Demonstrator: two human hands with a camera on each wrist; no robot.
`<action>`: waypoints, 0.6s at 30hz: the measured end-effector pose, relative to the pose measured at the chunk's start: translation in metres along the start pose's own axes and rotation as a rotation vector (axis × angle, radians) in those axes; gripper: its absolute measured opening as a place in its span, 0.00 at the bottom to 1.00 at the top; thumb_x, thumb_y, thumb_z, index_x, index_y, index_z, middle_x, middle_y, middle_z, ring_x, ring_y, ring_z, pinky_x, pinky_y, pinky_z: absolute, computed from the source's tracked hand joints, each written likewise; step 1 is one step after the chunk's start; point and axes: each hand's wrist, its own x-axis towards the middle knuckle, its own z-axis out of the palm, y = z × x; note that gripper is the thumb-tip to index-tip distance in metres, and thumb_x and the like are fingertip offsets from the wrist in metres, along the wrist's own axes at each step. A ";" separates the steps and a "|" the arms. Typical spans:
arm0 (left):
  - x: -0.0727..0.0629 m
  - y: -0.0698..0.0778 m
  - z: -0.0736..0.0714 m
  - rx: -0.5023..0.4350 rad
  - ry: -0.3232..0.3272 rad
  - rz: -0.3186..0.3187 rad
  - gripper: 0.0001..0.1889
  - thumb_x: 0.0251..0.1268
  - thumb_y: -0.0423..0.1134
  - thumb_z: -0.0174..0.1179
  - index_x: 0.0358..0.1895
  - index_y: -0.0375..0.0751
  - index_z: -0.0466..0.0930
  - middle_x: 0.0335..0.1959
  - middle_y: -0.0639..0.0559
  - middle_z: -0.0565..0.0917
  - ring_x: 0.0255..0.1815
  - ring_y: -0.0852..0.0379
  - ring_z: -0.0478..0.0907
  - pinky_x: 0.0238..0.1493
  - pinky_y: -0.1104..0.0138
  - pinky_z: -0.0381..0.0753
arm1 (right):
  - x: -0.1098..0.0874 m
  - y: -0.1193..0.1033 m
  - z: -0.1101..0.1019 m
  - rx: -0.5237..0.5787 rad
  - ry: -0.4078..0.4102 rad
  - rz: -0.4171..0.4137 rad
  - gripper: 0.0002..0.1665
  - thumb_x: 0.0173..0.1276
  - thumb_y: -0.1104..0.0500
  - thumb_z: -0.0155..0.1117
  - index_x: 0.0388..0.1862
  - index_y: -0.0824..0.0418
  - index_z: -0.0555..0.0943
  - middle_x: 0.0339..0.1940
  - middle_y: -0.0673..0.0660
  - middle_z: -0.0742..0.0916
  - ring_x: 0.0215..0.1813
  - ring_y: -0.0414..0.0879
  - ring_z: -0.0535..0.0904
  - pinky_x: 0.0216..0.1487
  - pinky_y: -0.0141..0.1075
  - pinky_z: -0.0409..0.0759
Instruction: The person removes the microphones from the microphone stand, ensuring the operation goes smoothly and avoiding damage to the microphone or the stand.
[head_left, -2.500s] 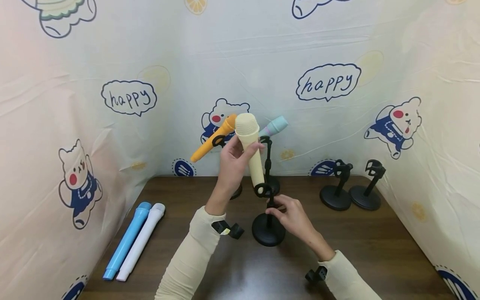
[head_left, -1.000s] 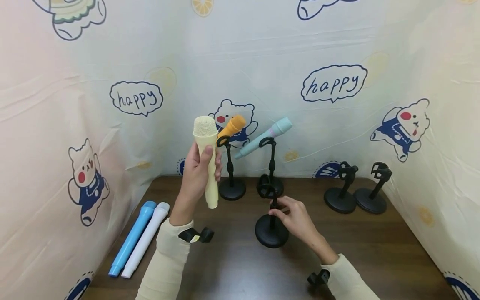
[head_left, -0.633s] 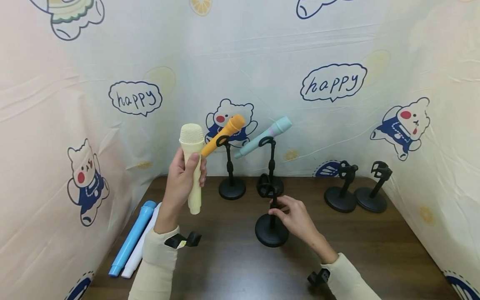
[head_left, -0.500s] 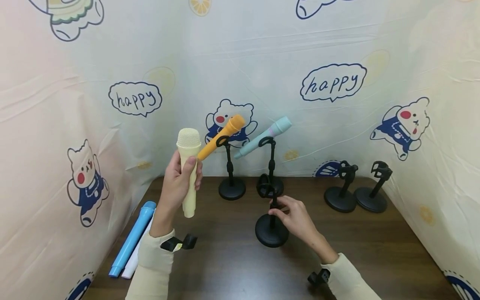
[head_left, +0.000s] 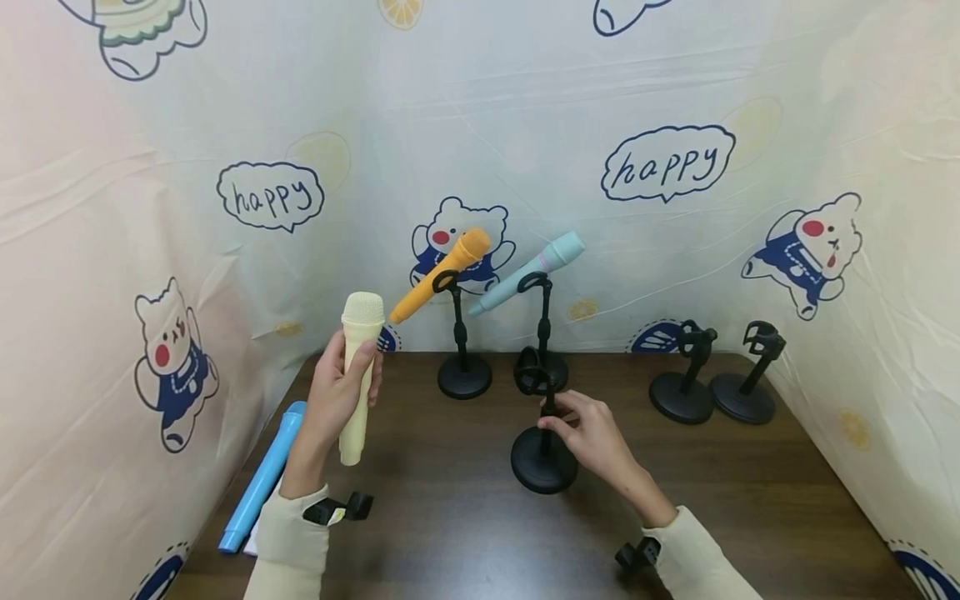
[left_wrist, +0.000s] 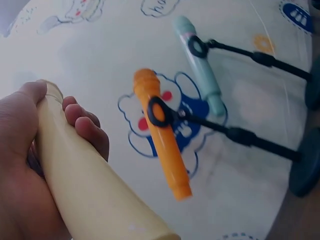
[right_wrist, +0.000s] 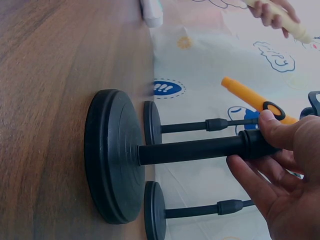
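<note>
Cream mic (head_left: 356, 410) is sitting in left hand (head_left: 336, 390): fingers are wrapping the body, thumb is lying across the front. Mic is hanging in the air, head up, at about 10 o'clock from the front black stand (head_left: 543, 462) (clock per head view, 12 = far side). Right hand (head_left: 592, 429) is pinching that stand's pole between thumb and fingers, coming in from 4 o'clock; round base is resting flat on the wood-look table (head_left: 450, 533). Outward from there: second stand (head_left: 463, 379) is standing at 11 o'clock, its clip ring carrying the orange mic (head_left: 418, 297), which is tilting head-up toward 1-2 o'clock. Third stand (head_left: 546, 321) is standing at 12, right behind the front one, carrying the light-blue mic (head_left: 504, 292), leaning head-up toward 2. Two short stands (head_left: 680, 398) are sitting side by side at 2 to 3, well apart from the hands. Blue mic (head_left: 264, 475) is lying at 9; white mic (head_left: 252, 542) is lying just beside it, mostly hiding behind the left sleeve (head_left: 288, 546). Printed backdrop sheet (head_left: 517, 92) is hanging behind at 12.
</note>
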 end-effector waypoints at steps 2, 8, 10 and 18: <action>-0.002 -0.007 -0.004 0.014 -0.005 -0.019 0.13 0.88 0.49 0.50 0.59 0.46 0.67 0.30 0.49 0.77 0.19 0.55 0.75 0.18 0.60 0.82 | 0.000 0.000 0.000 0.003 0.003 -0.005 0.11 0.67 0.63 0.78 0.47 0.57 0.90 0.43 0.51 0.92 0.45 0.46 0.92 0.43 0.40 0.92; -0.010 -0.024 -0.014 0.039 -0.003 -0.094 0.17 0.86 0.53 0.51 0.61 0.44 0.67 0.31 0.47 0.78 0.20 0.54 0.76 0.19 0.58 0.83 | 0.000 -0.001 0.000 0.006 -0.007 0.001 0.11 0.68 0.62 0.78 0.48 0.57 0.89 0.44 0.51 0.92 0.46 0.46 0.91 0.44 0.40 0.92; -0.013 -0.028 -0.017 0.047 -0.001 -0.120 0.19 0.86 0.54 0.52 0.61 0.43 0.66 0.32 0.46 0.78 0.20 0.54 0.76 0.20 0.58 0.83 | 0.000 -0.001 -0.001 0.002 -0.010 0.004 0.10 0.68 0.62 0.78 0.48 0.57 0.89 0.44 0.51 0.92 0.46 0.45 0.91 0.44 0.39 0.92; -0.023 -0.046 -0.026 0.111 -0.011 -0.207 0.24 0.84 0.57 0.54 0.64 0.41 0.65 0.32 0.44 0.78 0.20 0.49 0.77 0.20 0.57 0.83 | -0.001 -0.002 0.000 0.003 -0.015 0.015 0.10 0.69 0.59 0.77 0.48 0.57 0.89 0.44 0.51 0.92 0.46 0.45 0.91 0.45 0.38 0.92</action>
